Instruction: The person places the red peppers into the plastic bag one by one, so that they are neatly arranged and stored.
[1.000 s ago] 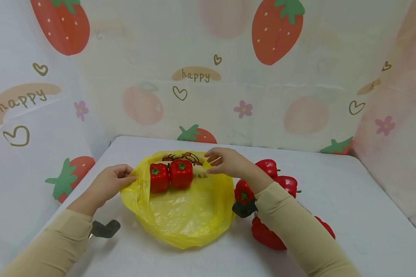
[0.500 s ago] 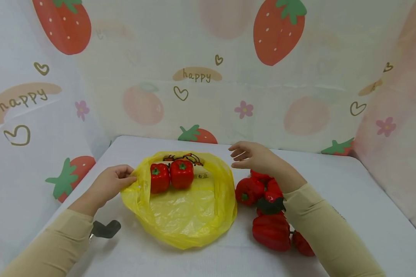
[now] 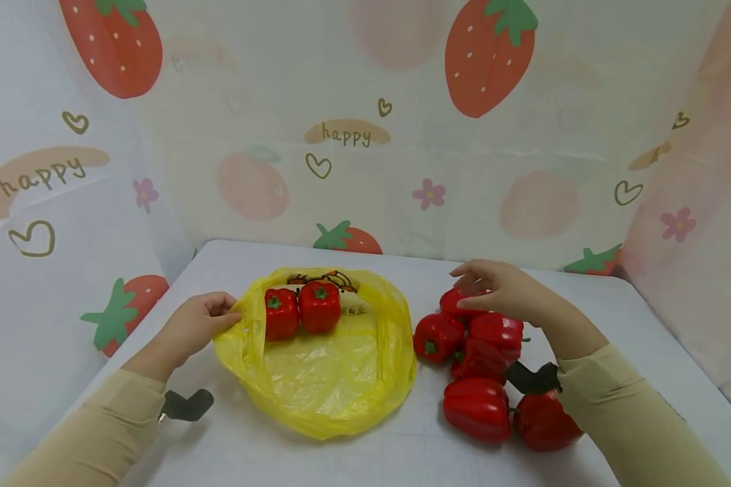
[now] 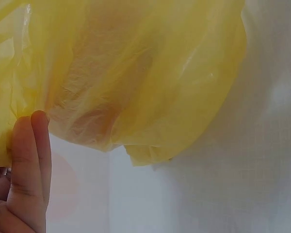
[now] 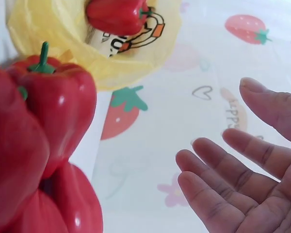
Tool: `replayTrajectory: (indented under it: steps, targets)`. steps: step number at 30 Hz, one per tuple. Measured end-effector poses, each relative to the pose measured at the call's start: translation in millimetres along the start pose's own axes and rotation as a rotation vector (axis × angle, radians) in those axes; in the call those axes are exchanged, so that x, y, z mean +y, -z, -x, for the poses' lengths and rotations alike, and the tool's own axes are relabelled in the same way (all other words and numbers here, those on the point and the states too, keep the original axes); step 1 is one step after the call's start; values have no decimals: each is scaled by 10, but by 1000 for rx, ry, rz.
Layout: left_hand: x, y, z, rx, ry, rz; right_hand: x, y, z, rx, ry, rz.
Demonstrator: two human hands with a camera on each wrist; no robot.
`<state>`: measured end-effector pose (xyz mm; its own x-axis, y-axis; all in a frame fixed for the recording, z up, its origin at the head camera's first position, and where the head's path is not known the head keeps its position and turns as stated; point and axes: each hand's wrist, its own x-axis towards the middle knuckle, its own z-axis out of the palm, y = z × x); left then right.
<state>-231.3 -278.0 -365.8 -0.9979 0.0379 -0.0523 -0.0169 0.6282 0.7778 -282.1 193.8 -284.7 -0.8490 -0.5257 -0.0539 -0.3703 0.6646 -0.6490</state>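
Observation:
A yellow plastic bag (image 3: 317,379) lies with its mouth open at mid-table, two red bell peppers (image 3: 320,308) inside near its back. My left hand (image 3: 195,325) pinches the bag's left rim between thumb and fingers; the left wrist view shows the fingers (image 4: 26,155) against the yellow film (image 4: 174,87). To the right of the bag lies a cluster of several red bell peppers (image 3: 478,409). Over the back of that cluster hovers my right hand (image 3: 505,291), fingers spread and nothing held. In the right wrist view its fingers (image 5: 223,189) are apart from the peppers (image 5: 63,111).
The white-covered table (image 3: 365,460) ends at a back wall of cloth (image 3: 481,149) printed with strawberries and hearts. A dark wrist-camera mount (image 3: 185,404) sits under the left forearm, another dark mount (image 3: 533,377) under the right one.
My right hand has moved from the bag's back right rim, rightward to above the pepper cluster. More of the cluster shows now. The left hand still pinches the bag rim.

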Motion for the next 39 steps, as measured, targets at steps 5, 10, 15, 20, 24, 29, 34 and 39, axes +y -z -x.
replayTrajectory:
  steps: [5, 10, 15, 20, 24, 29, 34, 39]
  targets:
    - [-12, -6, -14, 0, 7, 3, 166, 118, 197, -2, 9, 35]
    - [-6, -3, -18, 0, 8, -2, 318, 253, 415, -27, 14, 28]
    - [-6, -6, -12, 3, 9, -6, 478, 298, 607, -96, 8, 25]
    - [-7, -10, -24, 5, 4, -10, 623, 282, 767, -199, -8, 26]
    - [6, -10, -21, 4, -3, -4, 740, 264, 860, -248, -33, 7]
    - [19, -16, -11, 4, -4, 2, 876, 214, 954, -297, -41, -53]
    - [17, -28, -15, -5, 12, 5, 968, 136, 1023, -348, -58, -129]
    - [7, -26, -28, -4, 16, 3, 1057, 48, 1068, -392, -98, -174]
